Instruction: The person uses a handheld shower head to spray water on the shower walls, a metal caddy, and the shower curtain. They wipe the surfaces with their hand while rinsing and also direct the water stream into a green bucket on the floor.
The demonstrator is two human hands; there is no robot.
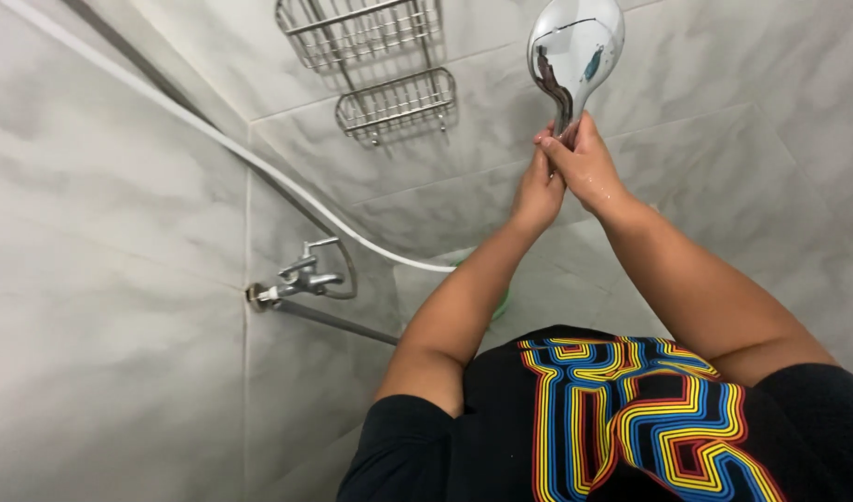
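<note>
Hose: white and bendy, runs from 10 o'clock down toward the middle; it will tug a little.
Tap: shiny metal on the wall, at 9 o'clock.
Wire racks: at 12 o'clock.
Left hand: wrapped around the handle, low down.
Right hand: wet, wrapped around the handle too.
Shower head: at 1 o'clock, hard, light, smooth and likely slippery; the thin handle is the best place to hold.

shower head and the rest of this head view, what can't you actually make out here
- Shower head: the handle is hidden inside the left hand and right hand, head view.
- White hose: its end vanishes behind the left forearm.
- Green object: mostly covered by that forearm, kind unclear.
- Wire shelves: top cut off by the frame edge.
</note>
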